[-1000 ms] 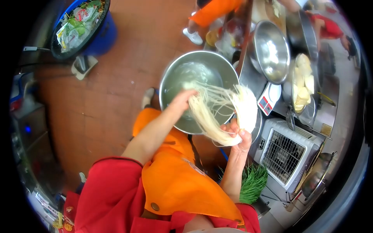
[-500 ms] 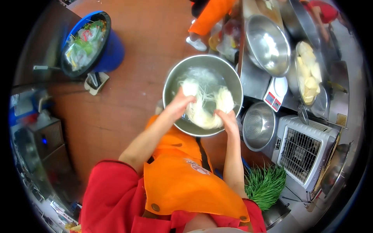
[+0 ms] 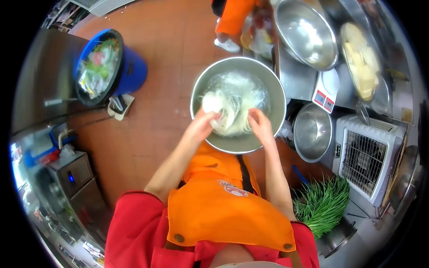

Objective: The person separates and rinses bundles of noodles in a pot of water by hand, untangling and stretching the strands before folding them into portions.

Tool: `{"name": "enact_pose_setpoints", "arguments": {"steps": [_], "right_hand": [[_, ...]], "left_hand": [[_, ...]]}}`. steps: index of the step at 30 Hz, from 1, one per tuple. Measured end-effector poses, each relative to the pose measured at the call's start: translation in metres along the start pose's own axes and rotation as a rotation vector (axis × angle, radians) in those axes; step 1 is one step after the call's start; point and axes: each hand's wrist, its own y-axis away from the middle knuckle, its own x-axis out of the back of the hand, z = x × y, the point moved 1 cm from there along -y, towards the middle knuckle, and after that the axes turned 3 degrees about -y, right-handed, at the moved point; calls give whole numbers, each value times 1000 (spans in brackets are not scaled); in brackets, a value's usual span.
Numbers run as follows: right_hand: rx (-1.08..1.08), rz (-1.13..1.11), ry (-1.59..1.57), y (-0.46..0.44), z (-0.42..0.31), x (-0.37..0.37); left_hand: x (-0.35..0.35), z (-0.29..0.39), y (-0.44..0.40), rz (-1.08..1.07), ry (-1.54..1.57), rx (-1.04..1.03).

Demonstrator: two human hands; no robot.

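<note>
A large metal pot [image 3: 275,111] of water stands in front of me, with pale thin noodles [image 3: 231,117] low in it, partly under the water. On the pot's left side my left hand [image 3: 203,123] is closed round one end of the noodle bundle, which bulges white above the fingers. My right hand [image 3: 260,121] is over the right side of the pot, its fingers bent and pressed against the other end of the strands. Both hands are near the pot's front half. The water's surface is stirred up around the noodles.
A blue bin [image 3: 134,67] of waste stands at the left. To the right are a steel bowl [image 3: 308,38], a white scale [image 3: 326,89], a tray of pale pieces [image 3: 362,62], a colander [image 3: 313,131], green stalks [image 3: 324,205] and a heater-like unit [image 3: 364,156]. Another person's leg [image 3: 233,20] shows behind.
The noodles were stretched between both hands above the pot's front right edge; they have come down into the water. Both hands have moved over the pot, and the view has shifted.
</note>
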Motion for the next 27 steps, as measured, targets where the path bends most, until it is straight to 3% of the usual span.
{"name": "enact_pose_setpoints", "arguments": {"steps": [1, 4, 13, 18, 24, 26, 27], "right_hand": [[-152, -119, -236, 1, -11, -1], [-176, -86, -617, 19, -44, -5], [-115, -210, -558, 50, -65, -8], [-101, -214, -708, 57, -67, -9], [-63, -174, -649, 60, -71, -5], [-42, -142, -509, 55, -57, -11], [-97, -137, -594, 55, -54, -13]], "left_hand": [[-1, 1, 2, -19, -43, -6], [-12, 5, 11, -54, -134, -34], [-40, 35, 62, -161, -229, -33], [-38, 40, 60, -234, -256, -33], [-40, 15, 41, -121, -573, -97], [-42, 5, 38, -181, -659, -82], [-40, -1, 36, -211, -702, -75]]}}
